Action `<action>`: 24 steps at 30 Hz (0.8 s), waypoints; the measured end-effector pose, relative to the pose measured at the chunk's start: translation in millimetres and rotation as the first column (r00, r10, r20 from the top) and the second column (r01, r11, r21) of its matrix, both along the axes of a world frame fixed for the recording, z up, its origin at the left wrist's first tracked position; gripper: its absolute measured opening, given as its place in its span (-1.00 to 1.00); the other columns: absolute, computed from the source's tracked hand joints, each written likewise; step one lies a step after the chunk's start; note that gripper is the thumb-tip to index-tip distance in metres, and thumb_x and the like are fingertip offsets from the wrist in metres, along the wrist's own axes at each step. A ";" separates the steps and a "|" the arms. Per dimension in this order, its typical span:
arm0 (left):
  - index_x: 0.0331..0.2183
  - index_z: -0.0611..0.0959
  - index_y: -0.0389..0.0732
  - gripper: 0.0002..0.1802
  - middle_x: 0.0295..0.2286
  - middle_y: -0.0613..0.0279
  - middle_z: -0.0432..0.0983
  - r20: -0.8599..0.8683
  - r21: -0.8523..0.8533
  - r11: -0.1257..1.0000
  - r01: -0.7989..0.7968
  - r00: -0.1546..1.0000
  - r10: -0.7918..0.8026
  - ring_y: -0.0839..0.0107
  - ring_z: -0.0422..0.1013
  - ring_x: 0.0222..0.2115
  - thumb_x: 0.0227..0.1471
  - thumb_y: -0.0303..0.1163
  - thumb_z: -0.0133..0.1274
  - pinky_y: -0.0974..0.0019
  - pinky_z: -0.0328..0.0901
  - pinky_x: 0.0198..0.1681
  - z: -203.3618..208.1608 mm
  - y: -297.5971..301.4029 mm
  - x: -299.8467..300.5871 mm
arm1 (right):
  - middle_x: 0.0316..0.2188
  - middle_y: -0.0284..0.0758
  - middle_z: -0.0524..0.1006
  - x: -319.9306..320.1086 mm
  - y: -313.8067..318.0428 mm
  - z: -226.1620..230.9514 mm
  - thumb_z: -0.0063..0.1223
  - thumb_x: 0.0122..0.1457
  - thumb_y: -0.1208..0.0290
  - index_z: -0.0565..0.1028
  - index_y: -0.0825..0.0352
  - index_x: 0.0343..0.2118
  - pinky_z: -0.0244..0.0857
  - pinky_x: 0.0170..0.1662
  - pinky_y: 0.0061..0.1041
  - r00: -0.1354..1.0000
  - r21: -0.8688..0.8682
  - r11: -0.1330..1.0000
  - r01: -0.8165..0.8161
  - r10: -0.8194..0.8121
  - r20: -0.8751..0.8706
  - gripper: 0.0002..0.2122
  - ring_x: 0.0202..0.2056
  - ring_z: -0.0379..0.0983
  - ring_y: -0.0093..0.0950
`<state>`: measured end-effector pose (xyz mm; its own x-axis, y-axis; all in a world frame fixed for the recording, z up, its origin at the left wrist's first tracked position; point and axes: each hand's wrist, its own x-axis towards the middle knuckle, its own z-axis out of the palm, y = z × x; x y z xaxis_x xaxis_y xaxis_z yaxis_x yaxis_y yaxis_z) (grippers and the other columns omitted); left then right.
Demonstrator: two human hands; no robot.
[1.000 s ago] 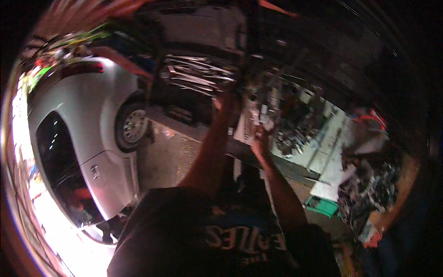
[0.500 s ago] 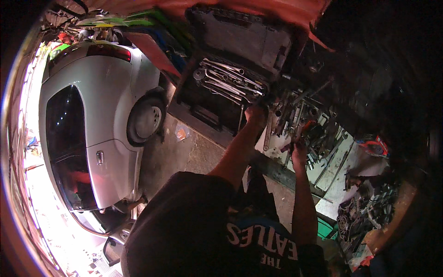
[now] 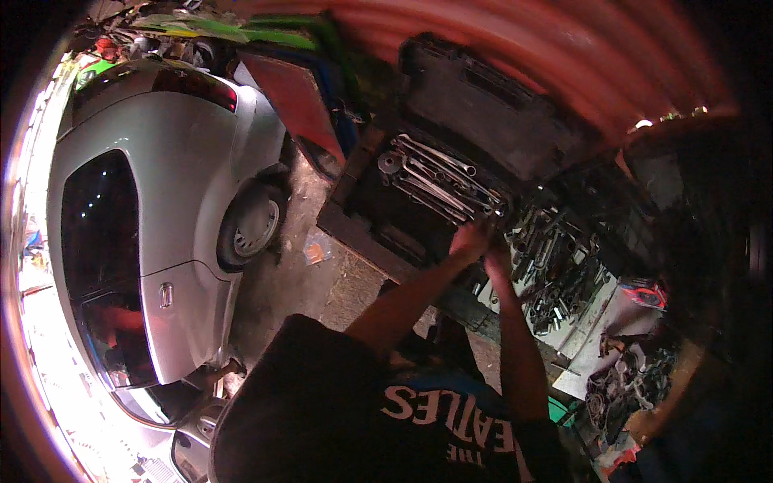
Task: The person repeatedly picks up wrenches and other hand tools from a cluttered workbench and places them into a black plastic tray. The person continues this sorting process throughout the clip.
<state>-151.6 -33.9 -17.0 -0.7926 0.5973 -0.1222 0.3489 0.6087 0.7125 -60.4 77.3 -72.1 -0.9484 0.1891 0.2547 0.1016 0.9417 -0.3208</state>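
My left hand [image 3: 469, 240] is closed at the near right edge of an open black tool case [image 3: 346, 213], beside the ends of several wrenches [image 3: 439, 181]. These lie in a slanting heap inside the case, silvery and mostly parallel. Close against my left hand, my right hand [image 3: 494, 256] also seems closed, but its fingers are dark and partly hidden. What either hand holds is too dark to name. To the right, sockets and other loose metal hand tools [image 3: 555, 266] lie piled on a pale sheet [image 3: 576, 346].
The case's raised lid [image 3: 491, 113] leans back toward a red corrugated wall [image 3: 555, 40]. A silver car [image 3: 185, 177] stands on the left. Greasy metal parts [image 3: 632, 386] are heaped at the right, near a green container [image 3: 561, 410]. A red panel [image 3: 298, 101] stands behind the case.
My right hand has moved left from the loose tools to meet my left hand. The view has shifted, showing more red wall. An upright wrench near my left hand no longer shows.
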 end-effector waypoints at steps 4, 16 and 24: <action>-0.26 0.59 -0.21 -0.65 -0.25 -0.08 0.50 0.096 -0.191 0.980 -0.048 0.993 0.068 -0.02 0.45 -0.23 -0.05 -0.19 -0.03 0.01 0.38 -0.20 -28.0 -79.5 -73.2 | -0.19 -0.14 0.49 -87.1 -109.5 56.9 -0.08 0.14 0.10 0.40 0.24 -0.06 0.36 -0.19 -0.19 0.860 -0.430 0.814 0.391 -0.157 0.485 -0.62 -0.18 0.44 -0.10; -0.32 0.63 -0.18 -0.72 -0.33 0.02 0.56 -0.181 -0.420 0.868 -0.263 0.962 0.204 0.07 0.50 -0.26 -0.04 -0.25 -0.03 0.08 0.41 -0.24 1.6 -178.8 -238.6 | -0.30 -0.07 0.52 -180.2 -170.7 73.3 -0.08 0.17 0.20 0.42 0.30 -0.19 0.34 -0.21 -0.20 0.898 -0.503 0.823 0.264 -0.020 0.439 -0.72 -0.25 0.45 -0.06; -0.37 0.68 -0.09 -0.78 -0.33 0.11 0.58 -0.188 -0.568 0.808 -0.159 0.980 0.061 0.27 0.53 -0.28 -0.04 -0.27 0.00 0.18 0.43 -0.28 13.6 -159.3 -250.4 | -0.26 -0.07 0.50 -151.0 -114.9 70.9 -0.06 0.16 0.18 0.42 0.29 -0.15 0.35 -0.21 -0.22 0.904 -0.457 0.826 0.329 -0.135 0.405 -0.69 -0.24 0.45 -0.06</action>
<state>-402.0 -193.2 -3.4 -0.8864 0.3621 -0.2884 0.3282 0.9309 0.1602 -211.5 -37.6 -1.2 -0.8648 0.4238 -0.2692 0.4889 0.5891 -0.6433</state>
